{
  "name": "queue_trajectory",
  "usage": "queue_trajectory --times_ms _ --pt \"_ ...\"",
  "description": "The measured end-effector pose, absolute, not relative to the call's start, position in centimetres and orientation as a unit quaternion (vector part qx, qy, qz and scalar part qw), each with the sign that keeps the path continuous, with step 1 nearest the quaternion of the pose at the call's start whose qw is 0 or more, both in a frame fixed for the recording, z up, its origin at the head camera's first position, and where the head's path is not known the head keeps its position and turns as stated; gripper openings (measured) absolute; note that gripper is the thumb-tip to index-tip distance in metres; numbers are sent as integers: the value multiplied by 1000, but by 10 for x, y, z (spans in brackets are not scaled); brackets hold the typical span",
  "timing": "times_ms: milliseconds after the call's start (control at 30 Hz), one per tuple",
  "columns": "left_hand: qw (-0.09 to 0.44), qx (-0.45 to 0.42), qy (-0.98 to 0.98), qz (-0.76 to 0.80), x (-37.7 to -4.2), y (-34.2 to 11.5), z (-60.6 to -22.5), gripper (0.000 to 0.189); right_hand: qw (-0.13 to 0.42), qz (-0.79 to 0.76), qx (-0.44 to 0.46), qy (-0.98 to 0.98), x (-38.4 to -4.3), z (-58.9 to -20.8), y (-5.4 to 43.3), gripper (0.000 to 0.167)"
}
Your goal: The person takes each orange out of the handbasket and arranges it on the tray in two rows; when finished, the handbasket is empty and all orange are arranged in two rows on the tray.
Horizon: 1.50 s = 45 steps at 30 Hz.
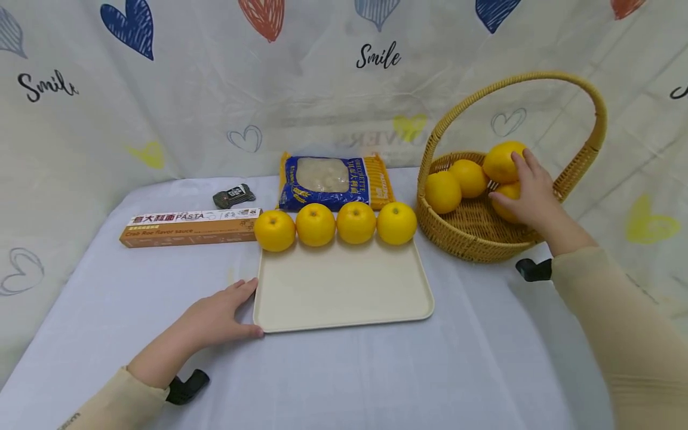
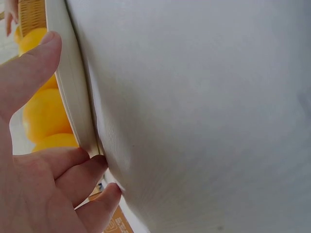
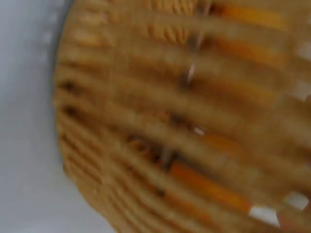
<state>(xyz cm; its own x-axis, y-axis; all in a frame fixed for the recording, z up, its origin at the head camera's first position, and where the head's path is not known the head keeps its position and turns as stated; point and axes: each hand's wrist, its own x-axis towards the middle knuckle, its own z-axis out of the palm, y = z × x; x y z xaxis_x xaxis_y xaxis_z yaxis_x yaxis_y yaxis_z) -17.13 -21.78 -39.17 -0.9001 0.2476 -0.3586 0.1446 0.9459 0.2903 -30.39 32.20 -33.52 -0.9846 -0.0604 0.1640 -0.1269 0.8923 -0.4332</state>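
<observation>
The left hand (image 1: 217,313) is spread at the near left corner of the tray (image 1: 344,292), thumb at the corner and fingertips along the left edge, touching more than clutching. The right hand (image 1: 534,194) reaches into the right side of the wicker basket (image 1: 473,246), thumb and fingers wide apart over two oranges; I cannot tell whether it has a firm hold on either.

Nearest is the white-covered desk (image 1: 376,379), then the pale tray. Four oranges (image 1: 316,225) line up side by side along its far edge. Left of them lies a pasta box (image 1: 188,232); to the right stands the basket, with two oranges (image 1: 443,192) at its left. On its right, a lower orange (image 1: 504,214) sits under the thumb, and an upper orange (image 1: 501,161), slightly farther, meets the fingers. Farther back are a small dark packet (image 1: 233,196), a pasta bag (image 1: 333,185) and the printed cloth (image 1: 322,89) behind.

The step looks like taking an orange out for the tray. I'd choose just one, cup it around its sides, and lift it over the rim, minding the tall handle (image 1: 537,76). The left hand needs only light, steady pressure; a shove could set the row rolling.
</observation>
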Motion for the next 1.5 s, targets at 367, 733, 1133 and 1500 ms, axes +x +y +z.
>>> queue_trajectory --times_ms 367,733,1133,1500 --pt "196 104 967 126 -173 -216 -395 99 52 227 19 -972 -311 -340 337 85" --pt "200 104 966 125 -172 -214 -395 100 18 238 0 -971 -313 -340 336 87" --pt "196 106 968 118 -174 -215 -392 100 25 244 24 -969 -320 -341 338 91" --pt "202 101 967 118 -173 -216 -391 100 86 248 5 -965 -319 -342 328 63"
